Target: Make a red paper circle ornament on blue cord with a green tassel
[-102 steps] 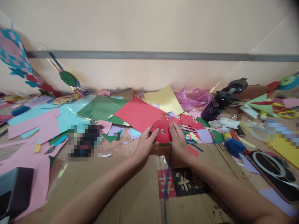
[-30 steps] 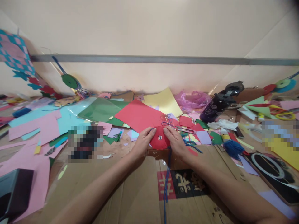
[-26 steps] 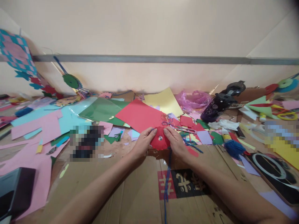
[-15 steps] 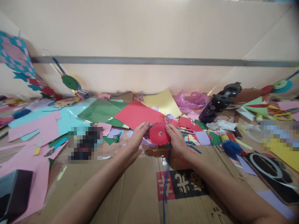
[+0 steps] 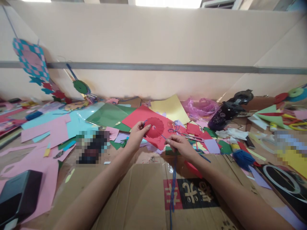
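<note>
My left hand (image 5: pixel 139 132) pinches the left edge of a round, pleated red paper disc (image 5: pixel 158 127) with a small hole at its middle. My right hand (image 5: pixel 178 143) is closed on blue yarn (image 5: pixel 173 179), a short stretch of which runs up to the disc's lower right edge. Below that hand the yarn's long strands hang down over the cardboard. Behind the disc lies a sheet of red paper (image 5: pixel 137 115), and a small tangle of blue yarn rests to its right.
Flattened cardboard (image 5: pixel 134 191) covers the near side. Coloured paper scraps spread around, with a dark bottle (image 5: pixel 225 111), a pink plastic bag (image 5: pixel 201 107) and a ball of blue yarn (image 5: pixel 243 159) to the right. A black box (image 5: pixel 21 195) stands at the left.
My right hand has let go of the disc's right edge and moved down, now drawing yarn from it. The disc has shifted left in my left hand. The camera view has tilted up slightly.
</note>
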`<state>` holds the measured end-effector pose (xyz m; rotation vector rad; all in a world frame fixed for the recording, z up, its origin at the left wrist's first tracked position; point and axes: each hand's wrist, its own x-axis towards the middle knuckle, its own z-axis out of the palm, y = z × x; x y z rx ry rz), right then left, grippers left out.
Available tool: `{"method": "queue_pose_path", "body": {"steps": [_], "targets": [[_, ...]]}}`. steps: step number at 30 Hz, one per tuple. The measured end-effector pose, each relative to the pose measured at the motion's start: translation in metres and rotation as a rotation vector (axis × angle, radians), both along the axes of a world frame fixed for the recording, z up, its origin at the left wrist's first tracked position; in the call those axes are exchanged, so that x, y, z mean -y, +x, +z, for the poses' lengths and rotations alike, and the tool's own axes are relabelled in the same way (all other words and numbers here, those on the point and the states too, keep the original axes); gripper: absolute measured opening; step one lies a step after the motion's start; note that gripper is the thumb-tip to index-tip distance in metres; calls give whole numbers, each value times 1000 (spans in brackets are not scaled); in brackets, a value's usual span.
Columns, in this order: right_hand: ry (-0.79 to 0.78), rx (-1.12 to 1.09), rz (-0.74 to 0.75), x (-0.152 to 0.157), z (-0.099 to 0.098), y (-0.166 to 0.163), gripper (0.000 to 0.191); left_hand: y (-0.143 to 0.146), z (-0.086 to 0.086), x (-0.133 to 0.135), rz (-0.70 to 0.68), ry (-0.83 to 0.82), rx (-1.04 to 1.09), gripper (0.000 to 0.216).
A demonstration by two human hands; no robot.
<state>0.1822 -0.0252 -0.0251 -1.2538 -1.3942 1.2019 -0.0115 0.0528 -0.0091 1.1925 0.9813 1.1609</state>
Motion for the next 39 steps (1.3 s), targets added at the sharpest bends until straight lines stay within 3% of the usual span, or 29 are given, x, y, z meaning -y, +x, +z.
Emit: {"method": "queue_pose_path", "body": {"steps": [5,12,18,22,29,39], "targets": [[107,-10,-135,-3,0,0,33,8,-2,11,-96,-9,-2,43],[-34,-346,-133,2,4,-11,41,19,-8,24,-195,-44,-11,42],[-93,-447,-271,4,2,-16,42,26,-9,31,-243,4,-84,41],[-86,-451,-285,4,-2,-17,41,27,-9,33,-281,85,-147,38],[-128,-455,-224,5,-4,-19,36,27,-10,34,-240,182,-255,32],[-96,-422,-200,5,-2,-18,38,29,-6,35,-181,138,-195,33]]}}
